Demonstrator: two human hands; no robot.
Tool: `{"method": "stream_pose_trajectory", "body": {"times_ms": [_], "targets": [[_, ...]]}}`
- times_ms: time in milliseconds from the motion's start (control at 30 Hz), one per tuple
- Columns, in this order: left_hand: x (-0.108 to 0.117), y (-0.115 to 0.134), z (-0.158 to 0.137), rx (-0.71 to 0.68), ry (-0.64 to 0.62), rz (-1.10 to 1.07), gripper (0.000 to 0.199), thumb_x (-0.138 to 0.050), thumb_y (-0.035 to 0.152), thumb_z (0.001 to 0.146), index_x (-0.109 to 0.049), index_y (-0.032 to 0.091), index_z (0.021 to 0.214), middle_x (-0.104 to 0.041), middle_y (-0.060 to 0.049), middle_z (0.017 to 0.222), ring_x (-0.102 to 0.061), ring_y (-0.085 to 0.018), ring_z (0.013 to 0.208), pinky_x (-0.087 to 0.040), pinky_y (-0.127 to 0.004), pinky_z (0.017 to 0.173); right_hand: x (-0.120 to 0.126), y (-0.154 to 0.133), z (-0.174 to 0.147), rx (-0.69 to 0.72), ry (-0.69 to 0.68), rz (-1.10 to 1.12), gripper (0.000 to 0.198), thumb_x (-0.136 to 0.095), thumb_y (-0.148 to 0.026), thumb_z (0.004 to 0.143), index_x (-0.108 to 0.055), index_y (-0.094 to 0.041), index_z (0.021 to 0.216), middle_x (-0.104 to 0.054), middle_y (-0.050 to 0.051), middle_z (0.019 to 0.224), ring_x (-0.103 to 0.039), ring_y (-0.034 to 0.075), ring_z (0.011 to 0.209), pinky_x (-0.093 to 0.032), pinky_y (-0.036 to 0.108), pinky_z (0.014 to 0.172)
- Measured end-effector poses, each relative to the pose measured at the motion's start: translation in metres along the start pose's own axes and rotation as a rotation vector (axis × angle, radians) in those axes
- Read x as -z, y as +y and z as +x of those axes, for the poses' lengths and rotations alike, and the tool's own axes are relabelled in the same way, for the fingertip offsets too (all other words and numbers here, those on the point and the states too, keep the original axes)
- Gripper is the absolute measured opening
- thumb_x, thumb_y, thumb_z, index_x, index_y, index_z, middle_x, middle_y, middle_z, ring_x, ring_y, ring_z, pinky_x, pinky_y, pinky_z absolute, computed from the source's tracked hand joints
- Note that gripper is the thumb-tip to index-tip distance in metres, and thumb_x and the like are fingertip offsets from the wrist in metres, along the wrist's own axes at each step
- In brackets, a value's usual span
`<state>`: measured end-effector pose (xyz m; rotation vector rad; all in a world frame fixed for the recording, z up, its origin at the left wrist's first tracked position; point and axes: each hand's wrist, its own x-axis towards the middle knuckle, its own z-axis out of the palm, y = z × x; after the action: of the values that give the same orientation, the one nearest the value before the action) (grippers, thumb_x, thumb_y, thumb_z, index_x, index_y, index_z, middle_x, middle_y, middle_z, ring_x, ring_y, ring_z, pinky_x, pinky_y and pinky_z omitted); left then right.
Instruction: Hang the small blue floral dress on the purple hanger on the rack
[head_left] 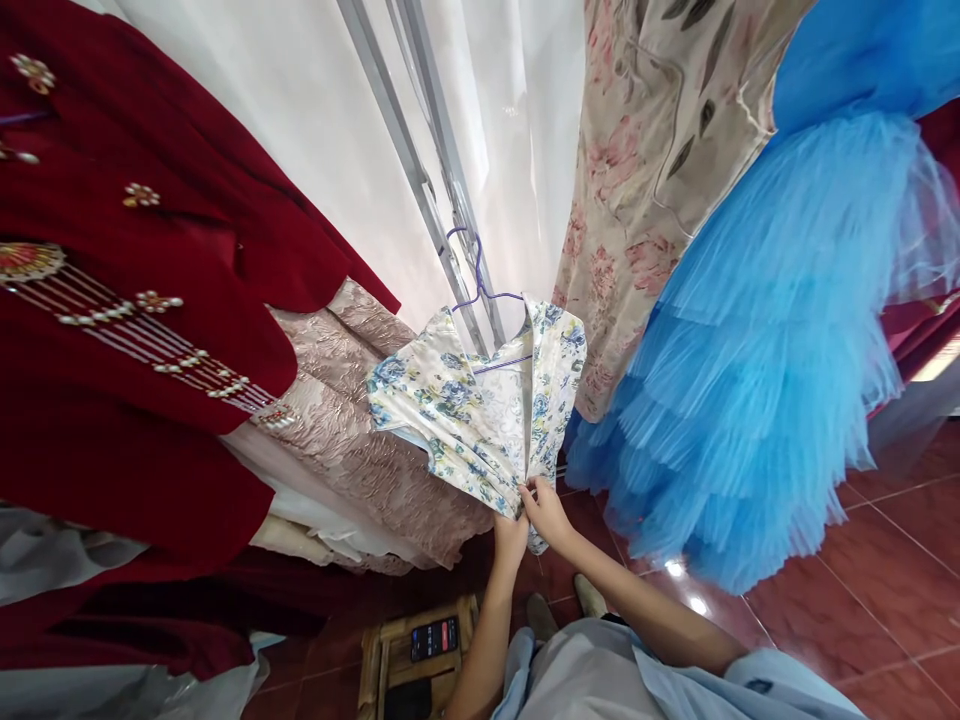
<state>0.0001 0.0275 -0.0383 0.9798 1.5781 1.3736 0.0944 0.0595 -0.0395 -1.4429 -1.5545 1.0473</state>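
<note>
A white short-sleeved floral garment [450,400] with blue and yellow flowers hangs on a purple wire hanger [478,285]. Its neckline gapes in a deep V, and the inner back shows through the gap. Low on the front, my right hand [545,512] pinches the edge where the two sides meet. Just beside it, my left hand [511,540] is closed on the lower front cloth, its fingers mostly hidden behind the fabric. The two hands almost touch.
Grey metal uprights [420,150] stand behind the hanger. On the left hang a dark red beaded garment [150,240] and a pink textured one [352,400]; on the right, a floral dress [607,200] and a blue tulle dress [757,350]. A phone [434,639] lies on a wooden stool [373,670].
</note>
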Motion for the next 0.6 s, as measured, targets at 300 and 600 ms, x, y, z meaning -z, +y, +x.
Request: {"method": "stream_pose_trajectory", "body": {"times_ms": [300, 600], "targets": [[0.0, -0.015, -0.001, -0.072, 0.198, 0.064, 0.042, -0.074, 0.038, 0.074, -0.073, 0.012, 0.107, -0.07, -0.021, 0.124, -0.06, -0.037, 0.129, -0.051, -0.046, 0.108, 0.006, 0.005, 0.008, -0.038, -0.064, 0.179, 0.031, -0.053, -0.049, 0.085, -0.05, -0.022, 0.069, -0.059, 0.001, 0.064, -0.057, 0.02, 0.065, -0.044, 0.03, 0.065], [-0.004, -0.01, 0.004, -0.036, 0.172, 0.069, 0.029, -0.073, 0.028, 0.075, -0.073, 0.015, 0.101, -0.074, -0.019, 0.115, -0.057, -0.034, 0.133, -0.044, -0.045, 0.115, 0.019, -0.017, 0.006, -0.256, -0.162, 0.361, 0.038, -0.066, -0.049, 0.071, -0.045, -0.022, 0.054, -0.047, -0.003, 0.044, -0.041, 0.012, 0.045, -0.032, 0.025, 0.049]]}}
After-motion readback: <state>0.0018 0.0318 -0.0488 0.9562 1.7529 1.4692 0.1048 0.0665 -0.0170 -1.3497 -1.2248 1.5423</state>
